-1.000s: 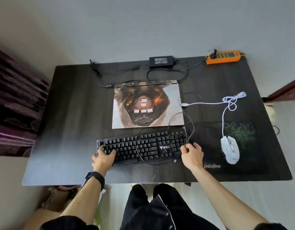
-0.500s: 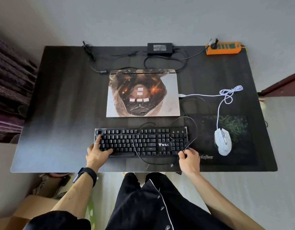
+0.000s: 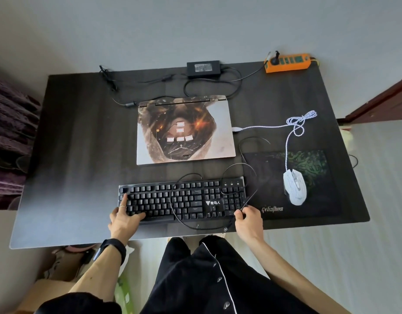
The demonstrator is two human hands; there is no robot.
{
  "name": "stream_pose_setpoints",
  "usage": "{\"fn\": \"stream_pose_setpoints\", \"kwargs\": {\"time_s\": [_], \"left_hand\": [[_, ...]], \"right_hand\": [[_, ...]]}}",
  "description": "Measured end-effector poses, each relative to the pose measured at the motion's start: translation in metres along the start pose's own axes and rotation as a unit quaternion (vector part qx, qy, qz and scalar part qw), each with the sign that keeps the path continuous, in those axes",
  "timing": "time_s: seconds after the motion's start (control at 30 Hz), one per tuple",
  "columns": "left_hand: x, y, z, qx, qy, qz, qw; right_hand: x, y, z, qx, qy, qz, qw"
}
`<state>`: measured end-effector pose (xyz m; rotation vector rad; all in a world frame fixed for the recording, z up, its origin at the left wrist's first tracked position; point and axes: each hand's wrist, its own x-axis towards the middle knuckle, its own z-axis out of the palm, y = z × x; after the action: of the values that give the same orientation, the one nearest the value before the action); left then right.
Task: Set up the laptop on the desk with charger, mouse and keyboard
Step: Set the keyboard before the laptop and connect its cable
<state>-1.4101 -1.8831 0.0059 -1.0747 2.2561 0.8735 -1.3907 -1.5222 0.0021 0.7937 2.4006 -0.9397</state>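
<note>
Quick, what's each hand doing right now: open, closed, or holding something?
Left hand: open, fingers resting on the left end of the keyboard.
Right hand: closed, pinching the keyboard's black cable.

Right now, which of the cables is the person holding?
The black keyboard cable, pinched in the right hand; the white mouse cable and the charger cable lie untouched.
</note>
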Motion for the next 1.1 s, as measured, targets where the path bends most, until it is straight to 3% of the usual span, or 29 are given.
{"fn": "stream_pose_setpoints", "kwargs": {"time_s": [0.3, 0.43, 0.53, 0.63, 0.73, 0.87, 0.93, 1.0, 1.1], "left_hand": [[-0.006, -0.003, 0.002, -0.017, -0.025, 0.015, 0.999], [-0.018, 0.014, 0.002, -0.005, -0.013, 0.001, 1.000], [-0.028, 0.044, -0.006, -0.033, 0.016, 0.052, 0.998], [-0.044, 0.102, -0.030, -0.108, -0.019, 0.139, 0.984], [-0.078, 0.171, -0.069, -0.171, -0.108, 0.244, 0.949], [-0.112, 0.230, -0.130, -0.237, -0.215, 0.305, 0.897], [-0.112, 0.237, -0.153, -0.267, -0.163, 0.311, 0.898], [-0.101, 0.232, -0.173, -0.280, -0.092, 0.307, 0.905], [-0.083, 0.215, -0.199, -0.266, -0.054, 0.268, 0.924]], "right_hand": [[0.001, 0.002, -0.009, 0.000, -0.005, -0.002, 1.000], [-0.006, -0.024, -0.027, 0.057, 0.066, -0.059, 0.994], [-0.017, -0.070, -0.051, 0.129, 0.024, -0.090, 0.987], [-0.027, -0.127, -0.076, 0.151, 0.032, -0.217, 0.964], [-0.042, -0.189, -0.091, 0.139, 0.042, -0.362, 0.921], [-0.046, -0.256, -0.078, 0.043, 0.022, -0.516, 0.855], [-0.044, -0.281, -0.067, 0.020, -0.007, -0.541, 0.841], [-0.045, -0.307, -0.058, 0.014, -0.040, -0.532, 0.846], [-0.045, -0.341, -0.040, 0.018, -0.082, -0.508, 0.857]]}}
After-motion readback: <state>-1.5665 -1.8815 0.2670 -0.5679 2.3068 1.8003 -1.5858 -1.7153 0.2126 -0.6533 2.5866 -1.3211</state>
